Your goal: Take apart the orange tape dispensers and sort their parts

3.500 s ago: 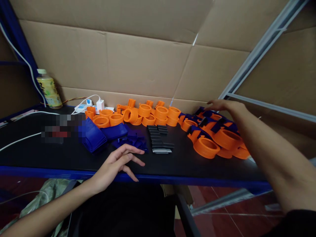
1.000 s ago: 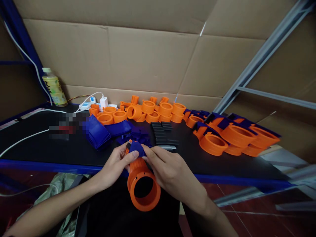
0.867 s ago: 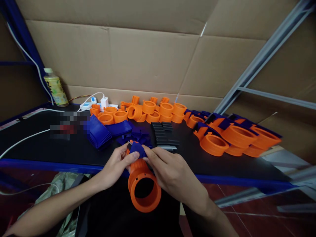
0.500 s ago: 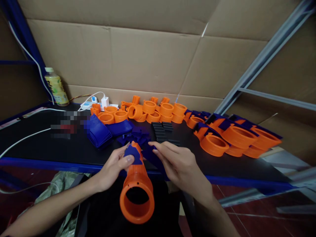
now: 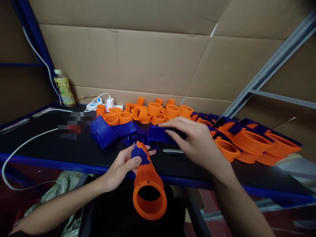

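My left hand (image 5: 125, 163) is closed around the narrow end of an orange plastic ring-ended part (image 5: 150, 191). The thumb presses on a blue piece (image 5: 139, 154) fitted to that end. The round ring hangs over the table's front edge, towards me. My right hand (image 5: 192, 138) pinches a flat dark-blue plastic panel (image 5: 160, 134) by its right end, above the table and apart from the orange part. Under the panel lie small blue pieces (image 5: 134, 140), partly hidden, and black strips (image 5: 172, 150).
Orange ring parts (image 5: 154, 108) are piled at the back. Blue panels (image 5: 105, 133) lie stacked at the left. Orange parts with blue panels (image 5: 254, 141) are heaped at the right. A bottle (image 5: 64, 89), a power strip (image 5: 116, 107) and a white cable (image 5: 29, 140) are at the left.
My right hand has lifted the blue panel up and away from the orange part. The view has shifted, and my left hand still grips the orange part.
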Motion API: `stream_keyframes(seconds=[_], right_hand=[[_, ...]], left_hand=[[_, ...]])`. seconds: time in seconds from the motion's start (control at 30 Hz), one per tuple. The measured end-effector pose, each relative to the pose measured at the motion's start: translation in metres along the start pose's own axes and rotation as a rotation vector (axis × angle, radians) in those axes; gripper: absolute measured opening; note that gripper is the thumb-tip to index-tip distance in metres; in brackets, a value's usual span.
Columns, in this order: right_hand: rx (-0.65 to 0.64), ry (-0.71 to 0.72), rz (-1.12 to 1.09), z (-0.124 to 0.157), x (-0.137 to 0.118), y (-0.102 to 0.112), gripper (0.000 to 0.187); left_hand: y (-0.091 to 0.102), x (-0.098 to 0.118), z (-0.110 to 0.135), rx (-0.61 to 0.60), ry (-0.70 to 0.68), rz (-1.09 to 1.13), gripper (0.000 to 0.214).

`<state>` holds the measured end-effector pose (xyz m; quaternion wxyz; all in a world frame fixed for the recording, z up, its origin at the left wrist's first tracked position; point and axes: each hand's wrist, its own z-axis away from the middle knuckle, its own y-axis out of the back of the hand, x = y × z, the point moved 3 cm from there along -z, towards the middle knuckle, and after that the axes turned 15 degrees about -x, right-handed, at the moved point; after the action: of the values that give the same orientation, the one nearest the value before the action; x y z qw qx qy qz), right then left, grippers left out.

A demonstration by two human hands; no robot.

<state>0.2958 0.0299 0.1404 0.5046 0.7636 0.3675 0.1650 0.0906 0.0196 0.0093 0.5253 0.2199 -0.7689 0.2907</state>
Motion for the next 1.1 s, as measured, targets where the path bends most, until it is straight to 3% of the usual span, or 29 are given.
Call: stream_keyframes(seconds=[0.13, 0.27, 0.43, 0.6, 0.77, 0.93, 1.0, 1.1], right_hand=[[-0.155, 0.048, -0.063, -0.075, 0.020, -0.017, 0.020], [-0.360, 0.119, -0.207, -0.143, 0.026, -0.070, 0.021], [-0.432, 0.149, -0.231, -0.171, 0.026, -0.116, 0.021], [-0.419, 0.163, -0.226, -0.165, 0.027, -0.123, 0.026], [-0.283, 0.149, -0.265, -0.148, 0.021, -0.086, 0.026], [-0.118, 0.266, -0.206, -0.083, -0.005, -0.030, 0.025], [-0.130, 0.329, -0.095, -0.052, -0.020, -0.023, 0.030], [-0.124, 0.355, 0.172, -0.021, -0.038, -0.030, 0.044]], left_hand=[[-0.005, 0.006, 0.000, -0.085, -0.025, -0.036, 0.050], [-0.009, 0.010, 0.001, -0.145, -0.037, -0.038, 0.048], [-0.009, 0.012, 0.002, -0.166, -0.018, -0.007, 0.049], [-0.009, 0.011, 0.000, -0.133, -0.009, -0.037, 0.050], [-0.004, 0.007, -0.001, -0.016, -0.070, 0.084, 0.049], [-0.002, 0.004, -0.003, 0.102, -0.100, 0.355, 0.045], [-0.003, 0.005, -0.005, 0.122, -0.111, 0.428, 0.045], [-0.005, 0.008, -0.009, 0.126, -0.160, 0.491, 0.042]])
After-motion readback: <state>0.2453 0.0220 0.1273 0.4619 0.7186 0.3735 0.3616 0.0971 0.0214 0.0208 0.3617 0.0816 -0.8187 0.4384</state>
